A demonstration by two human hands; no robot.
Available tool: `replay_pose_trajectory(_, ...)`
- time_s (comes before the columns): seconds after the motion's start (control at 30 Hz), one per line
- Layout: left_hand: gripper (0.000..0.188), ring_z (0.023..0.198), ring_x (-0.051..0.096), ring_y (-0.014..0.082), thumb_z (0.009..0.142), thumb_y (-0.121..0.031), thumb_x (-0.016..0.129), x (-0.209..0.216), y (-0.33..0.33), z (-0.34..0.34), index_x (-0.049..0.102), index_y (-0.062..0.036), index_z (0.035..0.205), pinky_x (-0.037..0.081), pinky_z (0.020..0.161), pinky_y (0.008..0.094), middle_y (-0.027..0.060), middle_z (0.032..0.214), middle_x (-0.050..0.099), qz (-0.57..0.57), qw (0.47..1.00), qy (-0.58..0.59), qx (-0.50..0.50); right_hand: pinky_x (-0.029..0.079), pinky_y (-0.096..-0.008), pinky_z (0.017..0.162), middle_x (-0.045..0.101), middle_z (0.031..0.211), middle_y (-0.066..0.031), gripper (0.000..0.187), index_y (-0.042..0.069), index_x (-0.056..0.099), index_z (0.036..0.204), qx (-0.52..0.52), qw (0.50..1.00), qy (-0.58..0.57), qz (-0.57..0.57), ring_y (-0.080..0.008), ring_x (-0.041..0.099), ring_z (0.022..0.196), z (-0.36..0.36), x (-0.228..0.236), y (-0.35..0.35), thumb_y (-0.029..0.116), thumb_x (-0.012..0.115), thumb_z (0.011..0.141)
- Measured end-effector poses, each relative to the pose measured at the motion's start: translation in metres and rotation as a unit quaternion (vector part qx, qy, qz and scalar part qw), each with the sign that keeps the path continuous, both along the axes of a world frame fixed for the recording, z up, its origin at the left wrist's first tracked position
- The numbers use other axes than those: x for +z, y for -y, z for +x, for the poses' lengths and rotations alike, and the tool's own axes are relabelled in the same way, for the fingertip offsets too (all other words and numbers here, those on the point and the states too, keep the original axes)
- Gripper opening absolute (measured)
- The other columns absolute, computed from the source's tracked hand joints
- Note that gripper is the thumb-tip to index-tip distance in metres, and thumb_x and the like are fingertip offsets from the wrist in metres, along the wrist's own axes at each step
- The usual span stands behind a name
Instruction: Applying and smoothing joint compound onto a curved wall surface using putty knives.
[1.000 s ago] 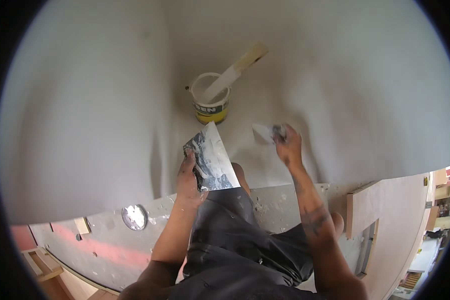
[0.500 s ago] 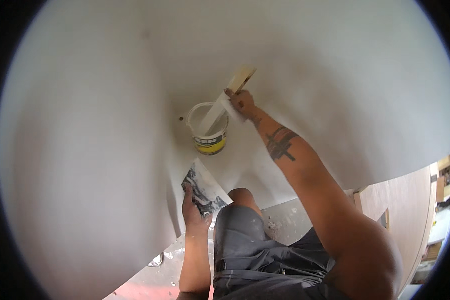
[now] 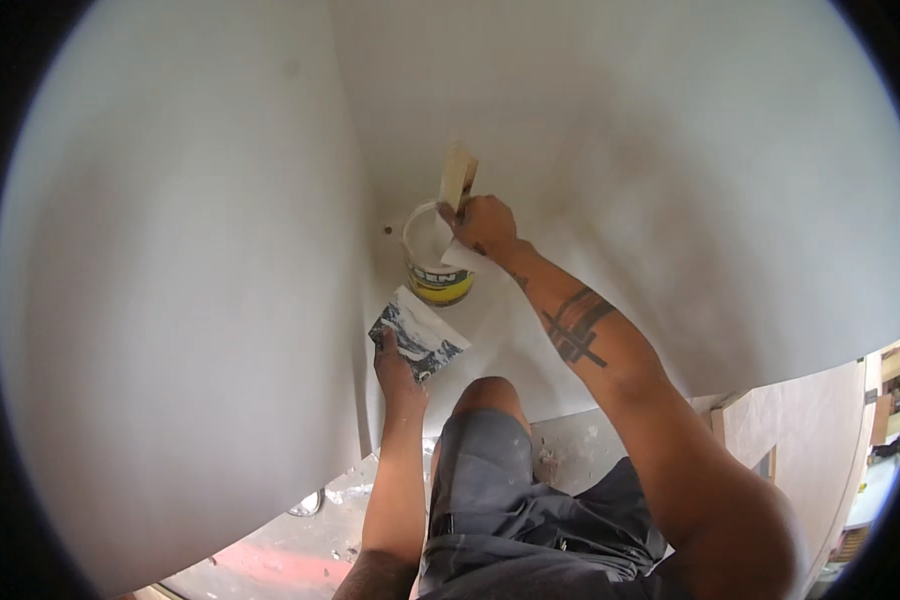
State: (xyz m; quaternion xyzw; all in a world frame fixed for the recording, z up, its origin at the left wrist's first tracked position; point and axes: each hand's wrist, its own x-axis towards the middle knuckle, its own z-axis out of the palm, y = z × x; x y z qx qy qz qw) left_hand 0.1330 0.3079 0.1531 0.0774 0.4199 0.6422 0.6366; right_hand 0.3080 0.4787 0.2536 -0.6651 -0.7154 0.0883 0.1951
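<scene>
My right hand (image 3: 485,224) is closed around a wide putty knife with a long, pale cream blade (image 3: 456,175), held steeply over the bucket's mouth. A white flat piece (image 3: 460,257) shows under that hand; I cannot tell whether it belongs to the same tool. Just below is the round bucket (image 3: 440,287), with a yellow and dark label and a whitish inside. My left hand (image 3: 398,372) grips a flat, angular dark plate (image 3: 417,335) smeared with white putty, close in front of the bucket. The right hand hides part of the bucket's rim.
Smooth white walls (image 3: 190,280) meet in a corner behind the bucket. A small dark spot (image 3: 388,230) marks the surface beside it. The floor (image 3: 580,440) is spattered with whitish bits. A light wooden panel (image 3: 800,430) stands at the right, near cluttered shelves (image 3: 885,430).
My right hand has moved slightly down, and the putty knife has turned more upright. My left hand has raised the smeared plate nearer the bucket. The view has shifted somewhat.
</scene>
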Motion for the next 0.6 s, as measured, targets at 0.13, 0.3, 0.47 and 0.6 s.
replay_pose_trajectory(0.13,0.040,0.110,0.062,0.0230,0.105,-0.027,0.046,0.024,-0.007,0.024,0.050,0.0000,0.134,0.051,0.093,0.0362,0.0106,0.126,0.061,0.049,0.994,-0.059,0.076,0.055,-0.0482,0.072,0.068,0.075,-0.0221,0.067,0.000,0.071,0.075,-0.013,0.997,-0.023,0.072,-0.0402,0.068,0.074,0.023,0.080,0.020,0.060,0.049,0.093)
replay_pose_trajectory(0.3,0.039,0.108,0.062,0.0223,0.106,-0.027,0.044,0.044,-0.079,0.036,0.053,0.0022,0.130,0.049,0.092,0.0336,0.0129,0.123,0.062,0.093,0.989,-0.084,0.074,0.054,-0.0470,0.066,0.065,0.065,-0.0220,0.068,-0.001,0.068,0.066,-0.011,0.985,-0.023,0.171,-0.0391,0.066,0.067,0.027,0.200,0.024,0.061,0.054,0.091)
replay_pose_trajectory(0.47,0.038,0.104,0.062,0.0244,0.105,-0.024,0.041,0.055,-0.129,0.051,0.054,0.0050,0.127,0.048,0.090,0.0364,0.0158,0.120,0.062,0.099,0.974,-0.193,0.061,0.053,-0.0451,0.060,0.061,0.056,-0.0203,0.070,-0.002,0.066,0.061,0.009,0.975,-0.085,0.203,-0.0373,0.064,0.058,0.024,0.262,0.039,0.061,0.058,0.089)
replay_pose_trajectory(0.6,0.038,0.103,0.062,0.0253,0.105,-0.022,0.040,0.054,-0.133,0.060,0.054,0.0060,0.126,0.047,0.090,0.0373,0.0170,0.118,0.063,0.096,0.975,-0.195,0.049,0.053,-0.0447,0.058,0.061,0.056,-0.0197,0.069,-0.002,0.066,0.060,0.020,0.974,-0.046,0.219,-0.0379,0.064,0.055,0.016,0.239,0.056,0.060,0.058,0.089)
